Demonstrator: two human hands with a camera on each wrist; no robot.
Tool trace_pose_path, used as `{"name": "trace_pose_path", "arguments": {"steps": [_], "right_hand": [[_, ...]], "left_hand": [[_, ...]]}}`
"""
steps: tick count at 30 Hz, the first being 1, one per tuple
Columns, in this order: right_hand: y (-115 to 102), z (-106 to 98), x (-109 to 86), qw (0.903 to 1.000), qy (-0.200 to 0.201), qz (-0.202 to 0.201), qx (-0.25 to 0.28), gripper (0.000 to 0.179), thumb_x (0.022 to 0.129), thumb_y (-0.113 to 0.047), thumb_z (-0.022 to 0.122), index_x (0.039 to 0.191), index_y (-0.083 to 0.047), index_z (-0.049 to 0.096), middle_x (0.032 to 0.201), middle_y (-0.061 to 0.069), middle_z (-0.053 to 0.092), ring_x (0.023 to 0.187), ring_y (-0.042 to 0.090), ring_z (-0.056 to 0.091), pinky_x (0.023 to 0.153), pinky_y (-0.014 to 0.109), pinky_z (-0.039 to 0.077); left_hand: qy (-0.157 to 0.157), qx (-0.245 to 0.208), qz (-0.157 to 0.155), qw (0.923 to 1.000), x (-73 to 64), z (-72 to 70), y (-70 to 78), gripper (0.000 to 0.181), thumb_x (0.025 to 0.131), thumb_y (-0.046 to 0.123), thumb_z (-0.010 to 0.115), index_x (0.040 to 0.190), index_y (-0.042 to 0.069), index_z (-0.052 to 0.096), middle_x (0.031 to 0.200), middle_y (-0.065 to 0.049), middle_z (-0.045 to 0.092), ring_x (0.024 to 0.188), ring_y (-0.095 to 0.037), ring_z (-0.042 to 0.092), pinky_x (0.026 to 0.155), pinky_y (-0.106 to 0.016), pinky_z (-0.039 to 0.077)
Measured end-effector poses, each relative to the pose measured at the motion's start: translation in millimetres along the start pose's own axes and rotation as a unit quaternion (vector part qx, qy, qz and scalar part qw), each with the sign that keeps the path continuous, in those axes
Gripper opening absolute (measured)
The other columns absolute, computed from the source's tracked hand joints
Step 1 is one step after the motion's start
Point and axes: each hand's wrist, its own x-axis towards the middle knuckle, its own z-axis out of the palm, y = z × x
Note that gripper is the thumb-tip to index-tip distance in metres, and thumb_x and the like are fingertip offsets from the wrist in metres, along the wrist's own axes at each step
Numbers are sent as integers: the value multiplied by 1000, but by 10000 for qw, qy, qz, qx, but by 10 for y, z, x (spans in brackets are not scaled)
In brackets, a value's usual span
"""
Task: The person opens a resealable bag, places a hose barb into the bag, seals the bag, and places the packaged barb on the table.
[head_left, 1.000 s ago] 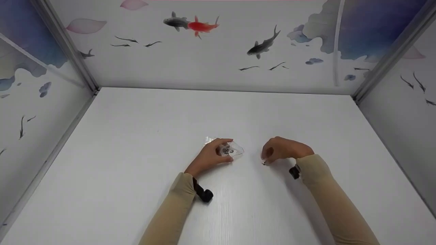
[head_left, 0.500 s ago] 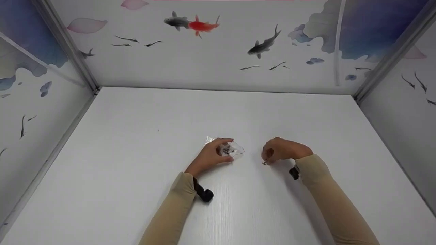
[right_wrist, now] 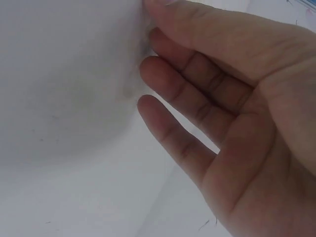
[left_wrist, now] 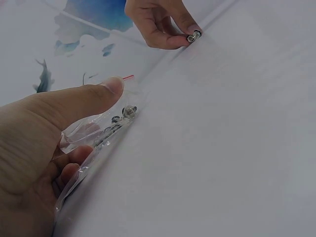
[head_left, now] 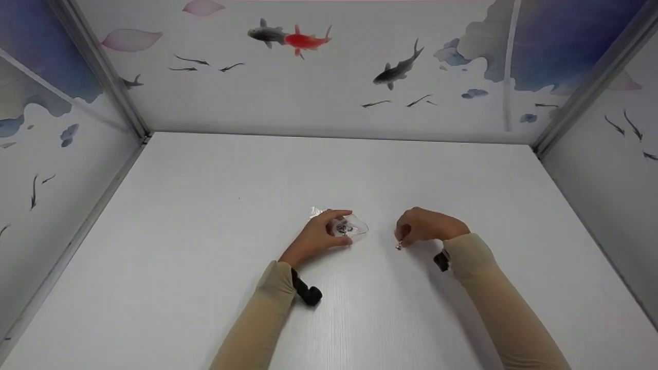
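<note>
My left hand [head_left: 318, 235] holds a clear plastic zip bag [head_left: 361, 226] on the table, thumb on one side and fingers on the other. Inside the bag lie several small shiny metal pieces [left_wrist: 129, 111] with dark parts, too small to name. To the right, my right hand [head_left: 429, 225] pinches one similar metal piece [left_wrist: 194, 36] between thumb and fingertip, just above or at the tabletop. In the right wrist view, the other fingers [right_wrist: 170, 84] of that hand are loosely bent, and the pinched piece is out of sight.
A white table [head_left: 216, 288] lies beneath both hands. White panels [head_left: 329, 103] printed with fish and petals enclose its back and sides, with grey metal posts [head_left: 115, 77] at the corners. A black wrist camera [head_left: 308, 294] sits at the left cuff.
Both hands stay nearly in place. The metal piece at the right fingertips has turned slightly. My left hand keeps its hold on the bag.
</note>
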Motion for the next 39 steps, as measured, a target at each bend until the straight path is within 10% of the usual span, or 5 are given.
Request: {"name": "trace_pose_path", "arguments": {"steps": [39], "right_hand": [[-302,-101,191,9980,476,-404,27,12,88,-15,70,99,-11,73,98,0,68,89,16,59,84,35,52]], "left_hand": [[74,-4,95,9999,2,5,2,65,79,29,80,137,19,54,119,-1,60,91,-13,46,80,-28,38]]}}
